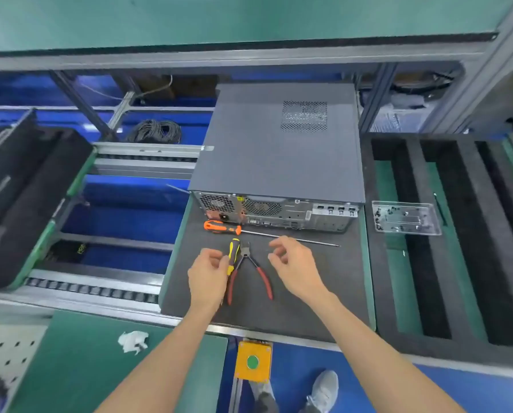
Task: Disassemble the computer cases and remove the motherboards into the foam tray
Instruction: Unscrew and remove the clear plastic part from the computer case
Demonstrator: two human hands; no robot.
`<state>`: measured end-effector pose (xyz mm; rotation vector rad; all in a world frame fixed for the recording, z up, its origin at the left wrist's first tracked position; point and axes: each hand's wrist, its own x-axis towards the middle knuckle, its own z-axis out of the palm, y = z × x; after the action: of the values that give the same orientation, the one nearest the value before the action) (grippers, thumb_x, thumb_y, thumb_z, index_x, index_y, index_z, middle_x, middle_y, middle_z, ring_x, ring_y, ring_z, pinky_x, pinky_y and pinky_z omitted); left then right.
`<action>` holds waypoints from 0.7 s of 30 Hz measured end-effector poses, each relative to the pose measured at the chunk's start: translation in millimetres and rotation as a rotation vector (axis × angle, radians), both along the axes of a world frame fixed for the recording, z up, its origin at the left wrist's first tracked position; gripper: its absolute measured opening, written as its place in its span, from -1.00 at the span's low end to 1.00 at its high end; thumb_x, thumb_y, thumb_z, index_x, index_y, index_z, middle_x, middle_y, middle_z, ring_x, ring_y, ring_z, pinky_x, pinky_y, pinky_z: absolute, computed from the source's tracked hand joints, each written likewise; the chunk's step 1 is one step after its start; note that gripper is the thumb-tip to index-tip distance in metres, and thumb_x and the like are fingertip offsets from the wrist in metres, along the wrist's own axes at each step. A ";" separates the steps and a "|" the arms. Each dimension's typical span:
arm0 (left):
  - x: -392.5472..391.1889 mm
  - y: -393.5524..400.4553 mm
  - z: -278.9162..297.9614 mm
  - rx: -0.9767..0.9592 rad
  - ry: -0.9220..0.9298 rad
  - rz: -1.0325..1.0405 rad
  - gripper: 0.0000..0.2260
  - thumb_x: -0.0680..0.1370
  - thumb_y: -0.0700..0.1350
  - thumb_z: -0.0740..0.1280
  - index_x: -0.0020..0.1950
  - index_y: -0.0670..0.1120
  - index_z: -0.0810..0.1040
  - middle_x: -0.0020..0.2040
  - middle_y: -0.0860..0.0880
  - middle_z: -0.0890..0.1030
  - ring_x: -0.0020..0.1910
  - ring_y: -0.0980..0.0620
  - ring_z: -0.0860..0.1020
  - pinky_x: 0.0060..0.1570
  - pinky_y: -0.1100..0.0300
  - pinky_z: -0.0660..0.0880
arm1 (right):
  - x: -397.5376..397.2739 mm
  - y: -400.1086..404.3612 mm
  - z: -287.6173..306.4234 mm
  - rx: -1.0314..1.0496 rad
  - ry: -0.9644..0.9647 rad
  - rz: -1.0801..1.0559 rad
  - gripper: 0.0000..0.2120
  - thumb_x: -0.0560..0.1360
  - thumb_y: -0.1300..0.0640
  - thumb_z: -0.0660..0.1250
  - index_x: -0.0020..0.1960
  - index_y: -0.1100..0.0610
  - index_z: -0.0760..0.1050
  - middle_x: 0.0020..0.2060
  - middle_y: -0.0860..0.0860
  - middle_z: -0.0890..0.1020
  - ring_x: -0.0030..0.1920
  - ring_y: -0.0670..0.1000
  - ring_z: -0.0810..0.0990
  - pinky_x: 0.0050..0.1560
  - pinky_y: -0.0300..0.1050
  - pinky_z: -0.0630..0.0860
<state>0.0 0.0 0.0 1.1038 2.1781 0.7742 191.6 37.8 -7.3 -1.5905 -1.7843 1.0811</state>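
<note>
A grey computer case (pixel 279 150) lies flat and closed on a dark mat (pixel 309 293), its rear ports facing me. A black foam tray (pixel 464 234) with long slots sits to its right. An orange screwdriver (pixel 222 227) with a long shaft lies in front of the case. Nearer me lie a yellow-and-black screwdriver (pixel 233 251) and red-handled cutters (pixel 249 269). My left hand (pixel 209 275) hovers right beside the yellow handle, fingers loosely curled and not wrapped round it. My right hand (pixel 294 266) hovers right of the cutters, fingers loosely curled, holding nothing.
A clear plastic tray (pixel 405 217) with several small screws rests on the foam tray. Roller conveyor rails (pixel 100 287) and blue bins run to the left, where another black foam tray (pixel 25 198) sits. Near me are a yellow box with a green button (pixel 253 362) and crumpled paper (pixel 133 341).
</note>
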 end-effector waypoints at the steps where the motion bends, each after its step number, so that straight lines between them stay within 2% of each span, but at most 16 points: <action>1: -0.8 4.2 -2.3 -0.026 0.023 -0.012 -0.86 0.56 -0.02 0.41 0.05 -0.05 0.56 -0.12 0.02 0.63 -0.08 0.03 0.59 0.01 0.11 0.49 | -6.4 2.2 -2.5 -0.007 -0.003 0.009 -0.80 0.54 0.15 0.37 0.16 0.04 0.55 -0.11 -0.11 0.55 -0.24 -0.20 0.52 -0.08 -0.23 0.44; 5: 2.5 13.1 -17.5 -0.144 0.116 -0.093 -0.73 0.57 0.01 0.41 0.15 -0.15 0.57 0.09 -0.11 0.52 0.06 -0.12 0.53 0.12 0.01 0.46 | -27.0 2.3 -8.3 -0.029 -0.064 0.083 -0.70 0.55 0.15 0.34 0.27 -0.01 0.49 0.03 -0.11 0.47 -0.18 -0.13 0.55 0.03 -0.12 0.48; 9: 7.5 16.0 -26.1 -0.163 0.219 -0.164 -0.77 0.63 -0.04 0.32 0.17 -0.18 0.51 0.15 -0.16 0.49 0.16 -0.18 0.48 0.17 -0.03 0.39 | -37.5 1.1 -10.5 -0.042 -0.145 0.140 -0.63 0.60 0.14 0.28 0.39 -0.06 0.39 0.18 -0.08 0.38 0.06 0.03 0.58 0.15 0.01 0.49; 13: 8.8 15.6 -15.4 -0.010 0.389 -0.291 -0.89 0.65 -0.07 0.26 0.11 -0.08 0.45 0.04 -0.08 0.57 -0.04 -0.16 0.59 -0.04 -0.09 0.52 | -47.1 2.7 -2.7 0.050 -0.170 0.197 -0.47 0.59 0.19 0.28 0.50 -0.10 0.27 0.38 -0.07 0.28 0.34 0.07 0.36 0.26 0.08 0.47; 15: 10.0 20.6 -6.5 0.059 0.439 -0.420 -0.89 0.67 -0.06 0.23 0.15 -0.05 0.45 0.10 -0.05 0.56 -0.07 -0.14 0.61 -0.08 -0.07 0.55 | -50.2 2.9 2.3 0.102 -0.277 0.220 -0.48 0.59 0.15 0.28 0.50 -0.08 0.25 0.47 -0.06 0.22 0.40 0.07 0.25 0.24 0.12 0.44; 18: 14.0 37.4 11.3 0.011 0.430 -0.617 -0.82 0.66 0.07 0.20 0.20 0.06 0.47 0.17 0.05 0.53 0.04 -0.09 0.59 -0.07 -0.03 0.56 | -44.9 4.1 8.3 0.180 -0.429 0.168 -0.67 0.60 0.12 0.23 0.36 0.07 0.36 0.34 0.01 0.36 0.30 0.09 0.32 0.19 0.07 0.43; 21: 14.9 56.3 33.5 0.040 0.500 -0.709 -0.76 0.53 0.27 0.31 -0.01 0.13 0.56 -0.04 0.15 0.57 -0.02 0.02 0.57 -0.18 0.08 0.49 | -28.3 4.4 9.6 0.217 -0.474 0.167 -0.83 0.62 0.13 0.19 0.18 0.14 0.40 0.14 0.06 0.46 0.17 0.13 0.39 0.06 0.00 0.39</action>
<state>14.9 56.3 33.5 2.0941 1.8950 0.2298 163.3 42.2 2.3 -1.6796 -2.2869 0.5745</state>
